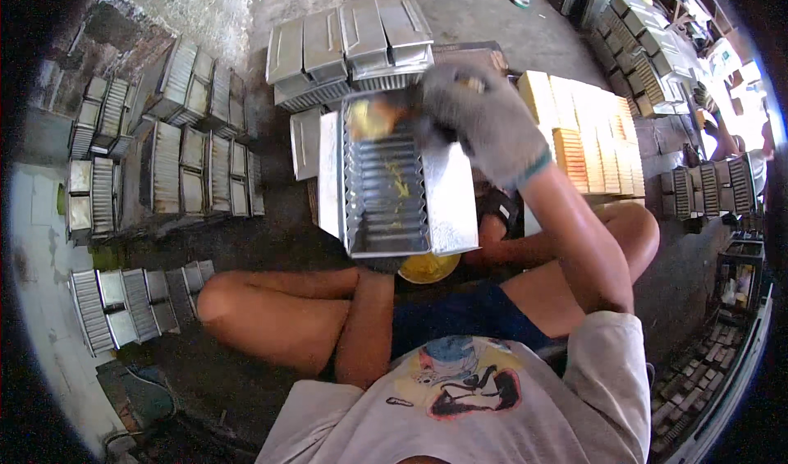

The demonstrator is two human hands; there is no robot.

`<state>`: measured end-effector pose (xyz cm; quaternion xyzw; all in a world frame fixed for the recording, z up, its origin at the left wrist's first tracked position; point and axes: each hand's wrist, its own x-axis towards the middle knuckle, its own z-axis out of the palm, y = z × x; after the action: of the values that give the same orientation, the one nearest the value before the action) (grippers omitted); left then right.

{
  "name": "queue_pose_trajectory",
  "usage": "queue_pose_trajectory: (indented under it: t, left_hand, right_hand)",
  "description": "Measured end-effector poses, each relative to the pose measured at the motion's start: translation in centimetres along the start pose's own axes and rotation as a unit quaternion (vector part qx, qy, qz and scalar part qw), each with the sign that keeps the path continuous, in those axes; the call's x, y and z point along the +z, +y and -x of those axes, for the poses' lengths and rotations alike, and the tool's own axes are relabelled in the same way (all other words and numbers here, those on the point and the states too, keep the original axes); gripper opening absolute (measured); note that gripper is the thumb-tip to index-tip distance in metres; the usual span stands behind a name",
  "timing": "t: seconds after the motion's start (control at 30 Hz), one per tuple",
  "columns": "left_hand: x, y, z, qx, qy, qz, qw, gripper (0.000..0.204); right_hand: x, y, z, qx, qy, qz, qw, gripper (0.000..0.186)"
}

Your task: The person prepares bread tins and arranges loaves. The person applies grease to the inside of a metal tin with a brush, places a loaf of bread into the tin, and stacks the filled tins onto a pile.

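While my left hand [379,265] props the ribbed tin [386,189] from below, my gloved right hand [480,119], grip closed on something yellow, greases its far end; next, I judge, the near ribs.

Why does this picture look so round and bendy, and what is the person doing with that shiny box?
The camera sits on the person's head and looks down, and its wide lens bends straight edges. So you see their own shirt, knees and arms from above as they sit on the floor.

The left hand holds a ribbed metal pan from below. The right hand, in a grey glove, reaches into the pan's far end, where something yellow is smeared. A yellow bowl peeks out under the pan.

All around lie stacks of pans like it, and to the right a block of yellow-orange slabs.
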<state>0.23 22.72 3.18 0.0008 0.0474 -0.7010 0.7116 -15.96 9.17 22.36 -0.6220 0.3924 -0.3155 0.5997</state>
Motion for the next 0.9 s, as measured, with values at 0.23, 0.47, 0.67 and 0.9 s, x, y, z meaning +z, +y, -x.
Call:
queue_pose_trajectory:
  t: [0.23,0.47,0.67,0.9]
  left_hand:
    - [0.5,2.2,0.4,0.017,0.0,-0.018,1.0,0.045]
    - [0.9,2.8,0.1,0.008,-0.056,-0.047,0.997,0.048]
    - [1.1,3.7,0.6,0.041,-0.035,-0.028,0.998,0.048]
    - [0.5,1.4,0.1,0.046,-0.017,-0.022,0.999,0.049]
  right_hand:
    - [3.1,-3.0,4.4,-0.351,-0.094,0.504,0.784,0.025]
    - [1.4,-5.4,3.6,-0.338,-0.138,0.423,0.829,0.019]
    - [-3.6,-4.0,2.8,-0.142,-0.298,0.02,0.944,0.014]
    - [-3.2,-5.7,5.1,-0.285,-0.086,0.158,0.941,0.02]
